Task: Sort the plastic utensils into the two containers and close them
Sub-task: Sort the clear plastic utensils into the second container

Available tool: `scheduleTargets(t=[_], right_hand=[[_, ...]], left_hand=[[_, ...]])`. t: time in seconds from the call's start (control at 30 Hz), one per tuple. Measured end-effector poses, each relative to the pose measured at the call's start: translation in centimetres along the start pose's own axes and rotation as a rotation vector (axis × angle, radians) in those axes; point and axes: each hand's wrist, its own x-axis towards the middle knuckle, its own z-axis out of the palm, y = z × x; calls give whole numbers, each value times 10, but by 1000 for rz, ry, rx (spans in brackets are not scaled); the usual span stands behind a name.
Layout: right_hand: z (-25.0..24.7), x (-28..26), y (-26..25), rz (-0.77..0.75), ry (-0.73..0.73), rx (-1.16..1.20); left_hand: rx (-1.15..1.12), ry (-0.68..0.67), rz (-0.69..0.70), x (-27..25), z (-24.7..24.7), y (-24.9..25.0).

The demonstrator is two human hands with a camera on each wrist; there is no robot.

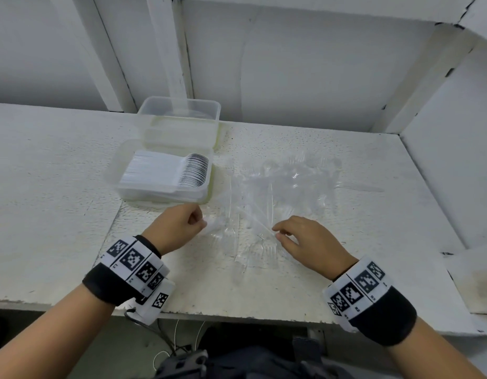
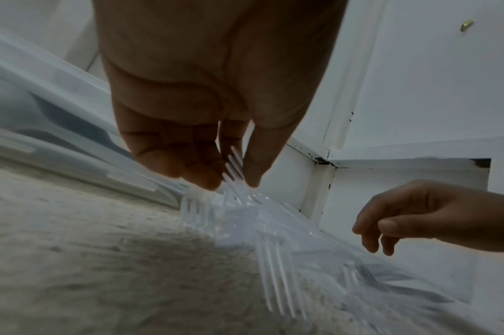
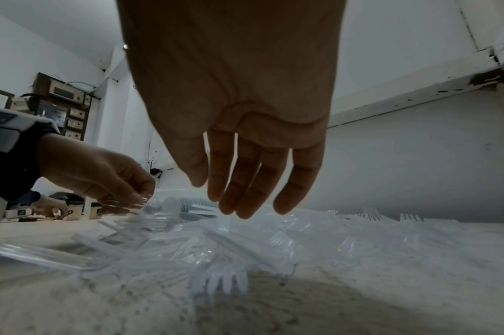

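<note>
Head view: two tubs [image 1: 179, 116], one [image 1: 160, 173] holding stacked spoons [image 1: 193, 173]; forks [image 1: 278, 187] beyond counting. Left hand [image 2: 205, 127] pinches one fork [image 2: 235, 167]; right hand [image 3: 239, 140] hangs with loose, empty fingers.

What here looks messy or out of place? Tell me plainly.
The clear forks lie in a loose, crisscrossed heap on the table, tines pointing every way, beside the near container whose white spoons are neatly nested. The far container has no utensils in it. The left hand pinches a fork; the right hand hovers over the heap.
</note>
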Motion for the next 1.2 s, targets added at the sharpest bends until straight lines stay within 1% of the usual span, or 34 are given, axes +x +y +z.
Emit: scheduleTargets(t=[0.13, 0.27, 0.33, 0.4, 0.5, 0.53, 0.6, 0.73, 0.83, 0.9, 1.0, 1.03, 1.1, 1.2], right_hand=[[0, 5, -11, -36, -12, -11], [0, 19, -29, -127, -40, -76], [2, 30, -40, -190, -57, -143], [7, 42, -50, -244, -85, -236], [14, 59, -66, -300, -118, -371], [16, 63, -71, -323, -122, -402], [21, 70, -80, -363, -127, -446], [30, 82, -91, -353, -136, -463], [34, 89, -92, -379, -112, -448], [31, 89, -90, -406, -92, -344], [22, 87, -86, -402, -51, -111], [18, 87, -84, -392, -35, -30], [12, 86, -80, -371, -24, 97], [5, 85, -77, -349, -50, 123]], left_hand=[[-102, 35, -10, -8, -13, -1], [-247, 163, -5, -19, -30, 2], [-416, 228, -22, -23, -37, 2], [-639, 279, -55, -25, -44, -1], [-972, 316, -126, -27, -52, -7], [-1051, 327, -134, -27, -53, -9], [-1131, 353, -127, -27, -55, -11], [-1233, 423, -89, -26, -50, -8], [-1267, 503, -69, -24, -48, -7], [-1271, 567, -43, -22, -49, -7], [-1262, 647, 12, -19, -52, -11], [-1240, 653, 30, -17, -53, -12], [-1155, 625, 38, -13, -52, -16], [-1020, 558, 21, -8, -45, -17]])
